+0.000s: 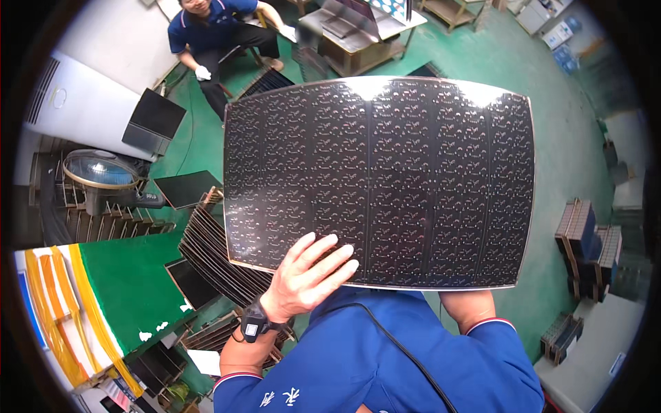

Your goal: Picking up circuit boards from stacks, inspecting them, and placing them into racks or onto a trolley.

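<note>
A large black circuit board panel point(399, 179), printed with rows of fine light traces, is up in front of my chest. My left hand point(308, 277) lies on its near edge, left of the middle, with fingers stretched out flat on the surface. A dark watch-like device point(255, 323) is on that wrist. My right forearm point(468, 307) goes under the panel's near right part, so the right hand and its fingers are hidden. To the left, close to the panel's corner, stands a row of similar dark panels point(220, 241).
A green-topped table point(131, 282) with yellow and white strips is at left, a fan point(102, 169) behind it. A seated person in a blue shirt point(213, 24) wears white gloves at the far left. Stacked dark parts point(585, 241) stand at right on the green floor.
</note>
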`<state>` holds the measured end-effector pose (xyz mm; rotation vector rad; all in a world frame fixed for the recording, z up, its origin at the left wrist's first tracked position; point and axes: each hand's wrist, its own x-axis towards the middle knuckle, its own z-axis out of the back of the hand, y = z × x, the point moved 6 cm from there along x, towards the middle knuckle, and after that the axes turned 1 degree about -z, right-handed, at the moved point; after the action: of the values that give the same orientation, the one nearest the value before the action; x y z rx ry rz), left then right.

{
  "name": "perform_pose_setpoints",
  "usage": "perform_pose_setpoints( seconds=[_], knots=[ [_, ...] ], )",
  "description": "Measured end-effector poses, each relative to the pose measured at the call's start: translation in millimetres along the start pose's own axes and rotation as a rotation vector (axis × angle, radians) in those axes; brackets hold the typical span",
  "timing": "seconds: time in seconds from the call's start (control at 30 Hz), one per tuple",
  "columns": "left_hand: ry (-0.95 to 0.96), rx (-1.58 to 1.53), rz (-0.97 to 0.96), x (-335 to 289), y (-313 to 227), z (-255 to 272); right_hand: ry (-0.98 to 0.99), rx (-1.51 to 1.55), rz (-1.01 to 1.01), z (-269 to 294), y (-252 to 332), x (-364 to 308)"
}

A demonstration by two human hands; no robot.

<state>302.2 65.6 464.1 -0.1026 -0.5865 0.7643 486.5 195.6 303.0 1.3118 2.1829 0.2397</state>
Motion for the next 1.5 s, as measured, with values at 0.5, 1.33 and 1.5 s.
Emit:
perform_pose_setpoints(
  seconds=[0.5, 1.33, 1.5],
  knots=[
    [0.002, -0.073, 0.016, 4.5, 1.0, -5.7, -0.051, 0.027, -0.023, 19.6, -15.8, 8.9],
    [0.064, -0.056, 0.037, 2.6, -2.7, -5.9, -0.059, 0.043, -0.04, 27.3, -27.0, 15.0],
    [0.098, -0.044, 0.043, 7.2, -5.1, -3.2, -0.055, 0.044, -0.048, 28.7, -28.3, 15.2]
  ],
)
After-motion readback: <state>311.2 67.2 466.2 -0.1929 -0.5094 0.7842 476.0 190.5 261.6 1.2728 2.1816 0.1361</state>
